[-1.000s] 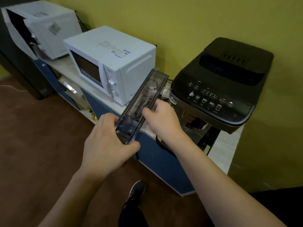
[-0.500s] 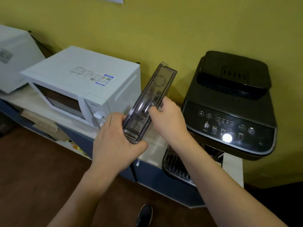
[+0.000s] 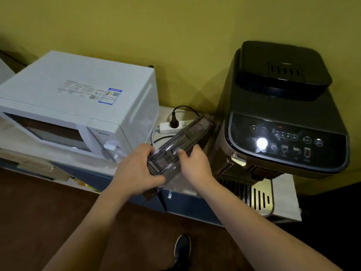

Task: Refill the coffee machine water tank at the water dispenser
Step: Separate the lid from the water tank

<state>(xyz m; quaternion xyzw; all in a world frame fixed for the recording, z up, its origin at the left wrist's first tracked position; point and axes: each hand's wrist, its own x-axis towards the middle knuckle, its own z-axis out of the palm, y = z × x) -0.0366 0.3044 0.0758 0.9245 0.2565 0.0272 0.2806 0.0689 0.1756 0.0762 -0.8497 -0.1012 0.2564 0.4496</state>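
A person's two bare hands held a clear, smoke-tinted water tank (image 3: 180, 142) near the centre of the view, above the gap between a microwave and a coffee machine. The tank was long and narrow, and its far end pointed toward one o'clock. The left hand (image 3: 136, 170) gripped the tank's near end, fingers curled over the left wall and thumb along the bottom edge. The right hand (image 3: 192, 163) gripped the right wall, thumb over the rim.

At nine o'clock stood a white microwave (image 3: 78, 106). A sheet of small print lay on its top, too fine to read, beside a blue-bordered label (image 3: 110, 95) with coloured bars, also illegible. At three o'clock stood a black coffee machine (image 3: 283, 106); its panel showed drink icons and a button that appeared to read "x2" (image 3: 307, 140), with one white light (image 3: 261, 142) glowing.

A white power strip (image 3: 172, 127) with a black plug (image 3: 173, 119) lay behind the tank. Everything rested on a pale countertop (image 3: 287, 194) over blue cabinet fronts (image 3: 187, 204). The wall (image 3: 175, 36) was olive yellow and the floor (image 3: 48, 208) dark brown. A dark shoe (image 3: 182, 247) showed at six o'clock.
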